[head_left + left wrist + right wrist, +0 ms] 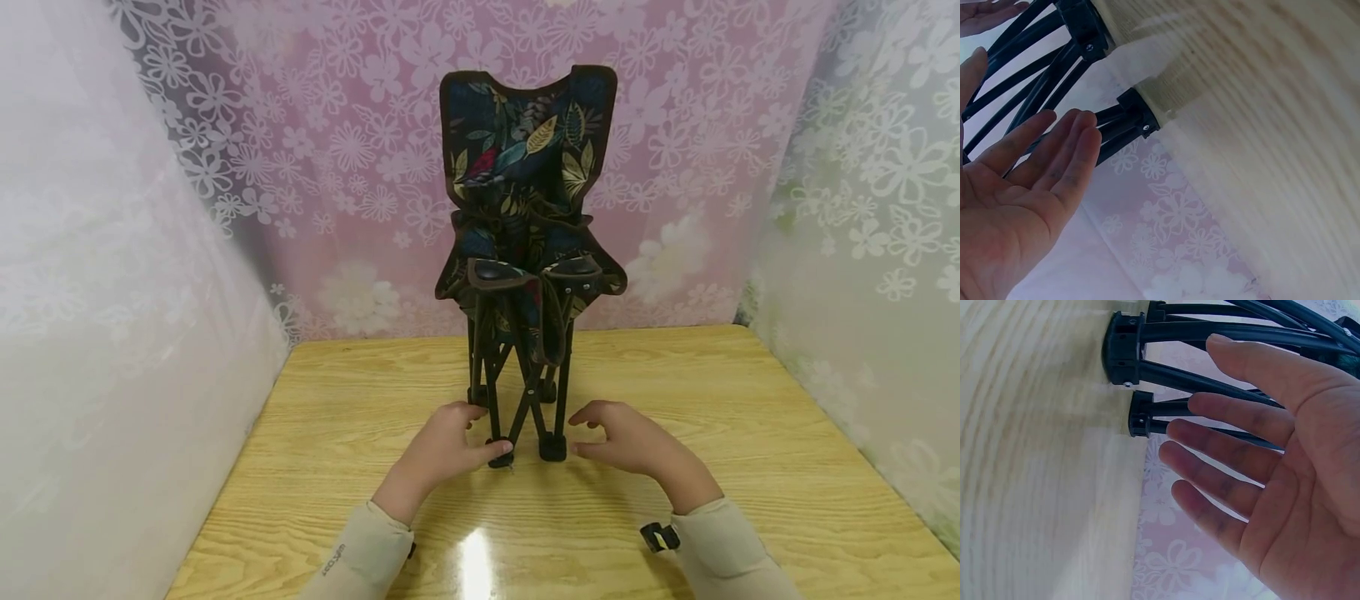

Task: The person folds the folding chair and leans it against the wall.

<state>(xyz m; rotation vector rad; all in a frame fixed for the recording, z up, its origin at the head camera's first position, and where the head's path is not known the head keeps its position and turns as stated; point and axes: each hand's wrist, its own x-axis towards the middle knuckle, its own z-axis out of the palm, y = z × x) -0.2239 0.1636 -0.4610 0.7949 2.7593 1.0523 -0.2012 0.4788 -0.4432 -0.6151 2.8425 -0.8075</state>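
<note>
A small folding camp chair with dark leaf-print fabric stands upright, partly folded, its seat bunched in the middle. Thin black legs cross below the fabric and end in black plastic feet on the table. In the head view my left hand is at the chair's left legs, thumb overlapping the front left foot. My right hand is beside the front right foot, fingers relaxed and apart from it. Both wrist views show loosely spread fingers, left and right, next to the legs, gripping nothing.
The wood-grain table extends on both sides of the chair. A pink flowered backdrop hangs behind it, with pale sheets at the left and right. A dark strap shows at my right wrist.
</note>
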